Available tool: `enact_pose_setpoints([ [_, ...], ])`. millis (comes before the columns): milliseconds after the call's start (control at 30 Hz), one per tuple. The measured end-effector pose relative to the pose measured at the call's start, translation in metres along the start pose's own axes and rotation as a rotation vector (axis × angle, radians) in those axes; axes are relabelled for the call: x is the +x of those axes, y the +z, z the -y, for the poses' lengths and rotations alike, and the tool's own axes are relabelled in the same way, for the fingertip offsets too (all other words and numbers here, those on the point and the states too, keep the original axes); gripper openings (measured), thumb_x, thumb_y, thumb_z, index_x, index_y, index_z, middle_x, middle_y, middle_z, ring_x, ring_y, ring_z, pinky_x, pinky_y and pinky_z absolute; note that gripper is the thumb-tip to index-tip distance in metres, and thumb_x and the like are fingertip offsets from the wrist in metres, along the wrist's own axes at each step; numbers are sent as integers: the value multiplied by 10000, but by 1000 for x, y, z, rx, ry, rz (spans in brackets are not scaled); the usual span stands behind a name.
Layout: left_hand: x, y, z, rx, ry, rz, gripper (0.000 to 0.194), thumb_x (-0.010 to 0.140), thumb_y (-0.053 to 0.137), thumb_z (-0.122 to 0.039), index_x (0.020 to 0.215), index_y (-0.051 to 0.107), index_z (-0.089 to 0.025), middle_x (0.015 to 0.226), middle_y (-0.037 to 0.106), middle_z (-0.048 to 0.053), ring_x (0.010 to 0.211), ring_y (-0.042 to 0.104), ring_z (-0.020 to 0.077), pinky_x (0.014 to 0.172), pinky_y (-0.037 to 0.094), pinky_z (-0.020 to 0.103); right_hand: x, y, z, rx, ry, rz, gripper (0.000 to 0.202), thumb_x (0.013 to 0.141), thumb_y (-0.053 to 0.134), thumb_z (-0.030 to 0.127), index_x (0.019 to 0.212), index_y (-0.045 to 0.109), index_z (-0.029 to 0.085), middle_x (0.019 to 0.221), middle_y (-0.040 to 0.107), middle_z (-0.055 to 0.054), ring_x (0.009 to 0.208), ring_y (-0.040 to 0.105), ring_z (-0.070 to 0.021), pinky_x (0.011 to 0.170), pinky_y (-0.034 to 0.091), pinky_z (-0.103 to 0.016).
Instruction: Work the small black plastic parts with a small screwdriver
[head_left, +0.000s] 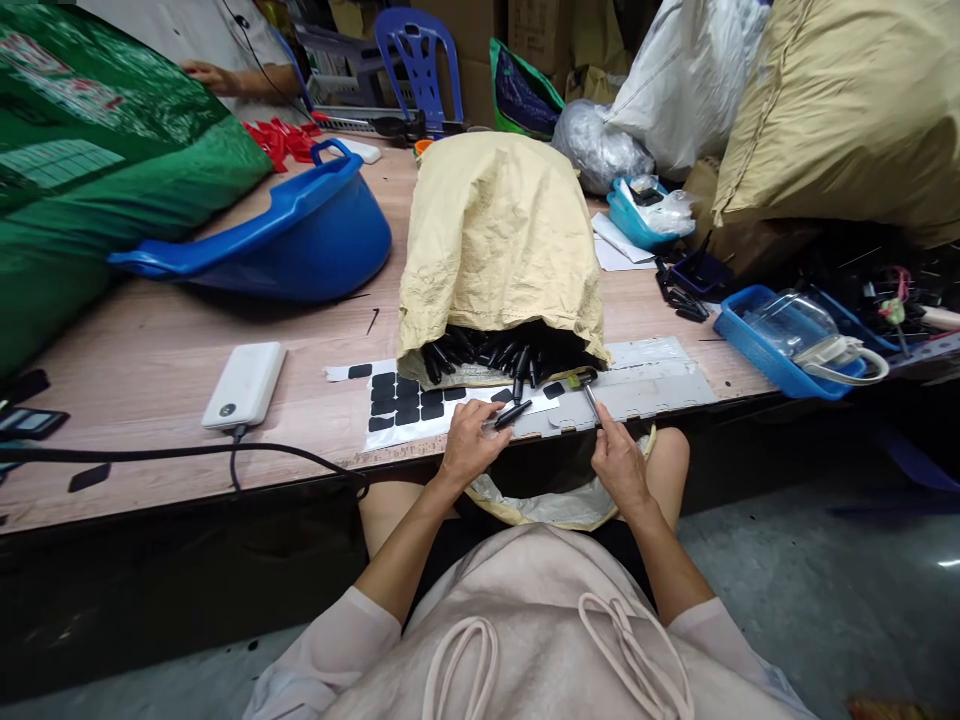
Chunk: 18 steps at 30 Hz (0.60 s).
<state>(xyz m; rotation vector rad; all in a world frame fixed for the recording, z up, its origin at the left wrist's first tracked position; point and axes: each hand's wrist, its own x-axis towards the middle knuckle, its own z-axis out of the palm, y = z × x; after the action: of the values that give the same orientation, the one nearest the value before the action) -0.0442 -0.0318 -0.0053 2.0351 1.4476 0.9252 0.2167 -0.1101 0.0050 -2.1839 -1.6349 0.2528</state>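
My left hand (pixel 472 442) pinches a slim black pen-like piece (pixel 514 414) over the table's front edge. My right hand (pixel 619 464) is closed around the metal shaft of a small hammer-like tool (pixel 592 402), whose dark head with a yellowish patch rests near the sack's mouth. Lying on its side in front of me, a beige sack (pixel 502 230) opens my way, and many black pen-like pieces (pixel 519 362) show inside it. White sheet (pixel 384 437) with black rounded squares lies under my left hand's side. Another sack's open rim (pixel 551 522) sits at my lap, its inside mostly hidden.
Left of the sack are a blue basin (pixel 300 240), a white power bank (pixel 244 385) with a black cable, and a green bag (pixel 97 130). A grey board (pixel 664 375) lies at right, beside a blue tray (pixel 780 345). A person's hand (pixel 211 77) shows at the far side.
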Motion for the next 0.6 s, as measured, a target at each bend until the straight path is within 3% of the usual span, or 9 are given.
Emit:
enact_pose_setpoints([
  [233, 0, 4, -2, 25, -62, -18, 120, 831, 794, -263, 950, 781, -251, 874, 670, 34, 923, 574, 244, 859, 483, 400, 0, 1, -2, -11, -16, -11, 600, 980, 441, 173, 1569, 517, 259, 1129, 723, -98, 962, 701, -228, 796, 559, -285],
  [467, 6, 20, -24, 57, -38, 58, 130, 854, 775, -255, 983, 765, -262, 905, 693, 33, 958, 592, 257, 853, 457, 398, 1, -1, 1, 13, -18, -16, 597, 984, 417, 172, 1564, 525, 257, 1107, 717, -108, 973, 702, -244, 825, 573, -315],
  [600, 21, 21, -21, 111, -49, 36, 163, 868, 752, -267, 1029, 778, -274, 898, 697, 40, 954, 595, 271, 854, 448, 401, 1, -1, 1, 23, -14, -2, 593, 987, 413, 175, 1565, 522, 257, 1134, 716, -118, 967, 701, -248, 821, 577, -322],
])
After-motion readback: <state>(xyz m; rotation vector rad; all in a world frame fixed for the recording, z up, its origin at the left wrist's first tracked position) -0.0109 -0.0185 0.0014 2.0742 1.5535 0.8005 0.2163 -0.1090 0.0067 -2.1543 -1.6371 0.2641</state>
